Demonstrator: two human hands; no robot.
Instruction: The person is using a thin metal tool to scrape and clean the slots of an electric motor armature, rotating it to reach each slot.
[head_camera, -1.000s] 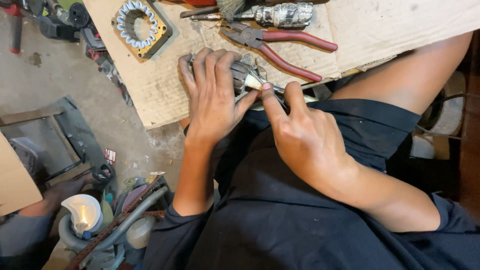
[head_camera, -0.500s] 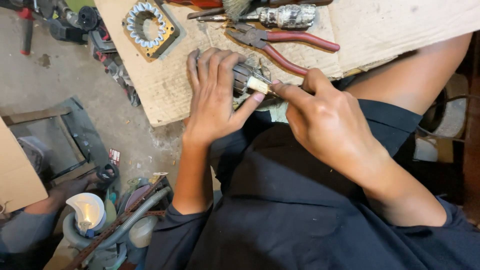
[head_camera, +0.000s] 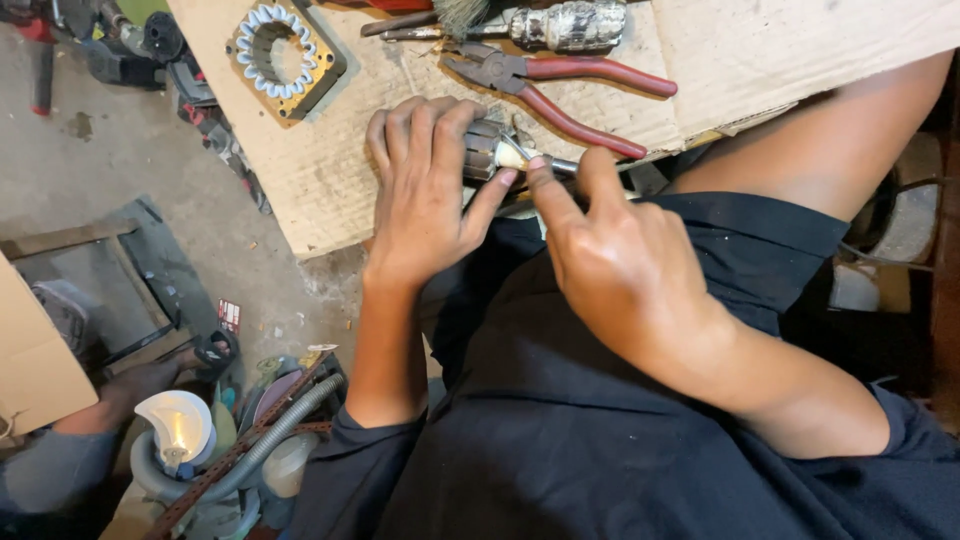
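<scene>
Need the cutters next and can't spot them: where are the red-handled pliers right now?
In the head view, the red-handled pliers lie on the cardboard sheet at the top centre, just beyond both hands, beside the wrapped rotor and right of the square stator ring.

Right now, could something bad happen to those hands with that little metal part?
Maybe. The left hand pins the small motor rotor while the right hand works at its end with fingertips close together, so a slip might nick a finger. The rotor sits near the cardboard edge and could roll off.
</scene>
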